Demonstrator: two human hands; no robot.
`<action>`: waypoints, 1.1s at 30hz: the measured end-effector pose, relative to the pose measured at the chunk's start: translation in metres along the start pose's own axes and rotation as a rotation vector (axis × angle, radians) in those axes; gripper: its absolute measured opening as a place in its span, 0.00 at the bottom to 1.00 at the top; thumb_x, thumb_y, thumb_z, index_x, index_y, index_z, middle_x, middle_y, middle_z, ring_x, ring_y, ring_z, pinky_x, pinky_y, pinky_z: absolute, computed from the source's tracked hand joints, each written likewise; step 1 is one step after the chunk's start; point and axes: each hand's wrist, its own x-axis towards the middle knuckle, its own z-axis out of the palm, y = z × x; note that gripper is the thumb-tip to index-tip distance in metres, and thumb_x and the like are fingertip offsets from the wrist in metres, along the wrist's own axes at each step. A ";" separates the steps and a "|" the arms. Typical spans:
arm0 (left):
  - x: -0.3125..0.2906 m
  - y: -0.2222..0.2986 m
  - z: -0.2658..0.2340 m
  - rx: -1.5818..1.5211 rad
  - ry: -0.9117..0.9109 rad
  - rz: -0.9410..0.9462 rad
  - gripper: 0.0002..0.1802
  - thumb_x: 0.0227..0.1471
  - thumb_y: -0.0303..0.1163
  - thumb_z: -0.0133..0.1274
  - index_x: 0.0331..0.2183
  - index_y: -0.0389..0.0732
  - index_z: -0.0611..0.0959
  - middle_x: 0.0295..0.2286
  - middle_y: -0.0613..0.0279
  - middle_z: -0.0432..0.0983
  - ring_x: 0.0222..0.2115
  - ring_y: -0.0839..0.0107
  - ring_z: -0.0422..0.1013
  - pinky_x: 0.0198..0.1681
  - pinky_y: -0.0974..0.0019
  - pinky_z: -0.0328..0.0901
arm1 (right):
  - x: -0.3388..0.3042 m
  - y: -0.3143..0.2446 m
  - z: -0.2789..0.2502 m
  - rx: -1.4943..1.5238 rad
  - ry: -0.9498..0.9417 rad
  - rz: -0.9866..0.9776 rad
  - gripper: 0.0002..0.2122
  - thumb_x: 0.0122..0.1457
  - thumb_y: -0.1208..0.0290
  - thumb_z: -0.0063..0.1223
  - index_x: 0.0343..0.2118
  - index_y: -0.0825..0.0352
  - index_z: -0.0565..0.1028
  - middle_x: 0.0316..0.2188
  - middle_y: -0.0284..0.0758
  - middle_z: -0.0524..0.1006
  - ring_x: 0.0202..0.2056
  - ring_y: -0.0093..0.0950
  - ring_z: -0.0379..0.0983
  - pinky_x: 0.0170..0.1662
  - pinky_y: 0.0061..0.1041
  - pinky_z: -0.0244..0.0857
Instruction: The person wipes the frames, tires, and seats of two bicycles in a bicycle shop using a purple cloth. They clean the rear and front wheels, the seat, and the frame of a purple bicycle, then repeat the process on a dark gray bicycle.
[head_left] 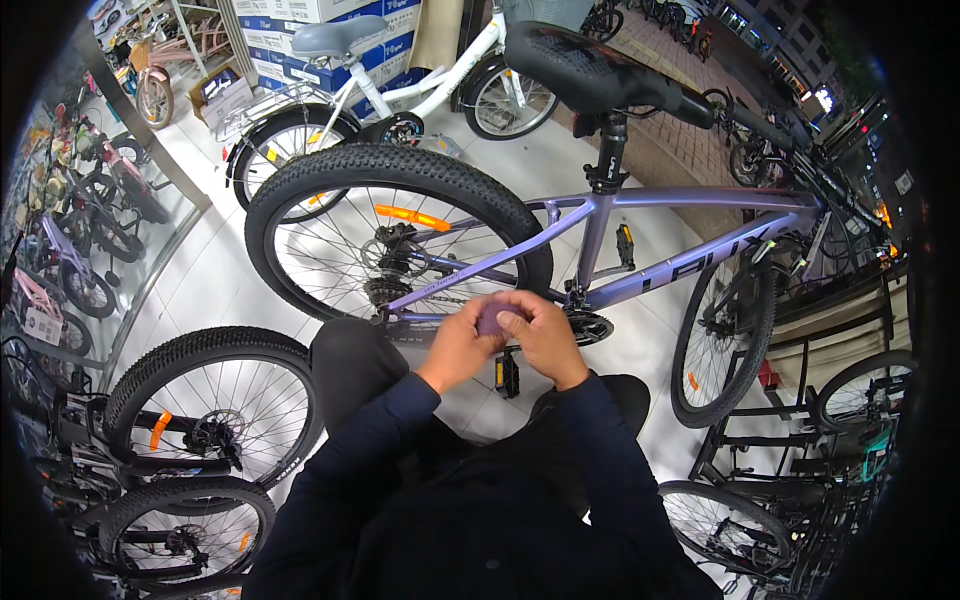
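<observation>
Both my hands meet in front of me around a small, dull purple piece (491,320), perhaps a folded cloth; its kind is not clear. My left hand (462,342) is closed on its left side. My right hand (546,338) grips it from the right, thumb laid across it. Just beyond my hands stands a purple bicycle (578,240) with its rear wheel (400,165) to the left and black saddle (585,68) above. Its crank and chainring (590,328) are close to my right hand, and a pedal (507,374) hangs below my hands.
A white bicycle (425,92) stands behind the purple one, near stacked blue and white boxes (285,45). More bicycle wheels (215,420) crowd my left side. On the right are a black rack (770,440) and further bicycles (725,525). Glass (165,240) runs along the left.
</observation>
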 end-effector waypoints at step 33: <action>0.092 -0.029 0.006 0.478 0.278 0.350 0.38 0.46 0.30 0.67 0.55 0.35 0.65 0.46 0.41 0.74 0.45 0.42 0.75 0.45 0.49 0.72 | 0.064 0.029 -0.032 -0.815 0.456 -0.062 0.24 0.57 0.67 0.63 0.54 0.77 0.74 0.41 0.56 0.80 0.33 0.47 0.81 0.43 0.40 0.73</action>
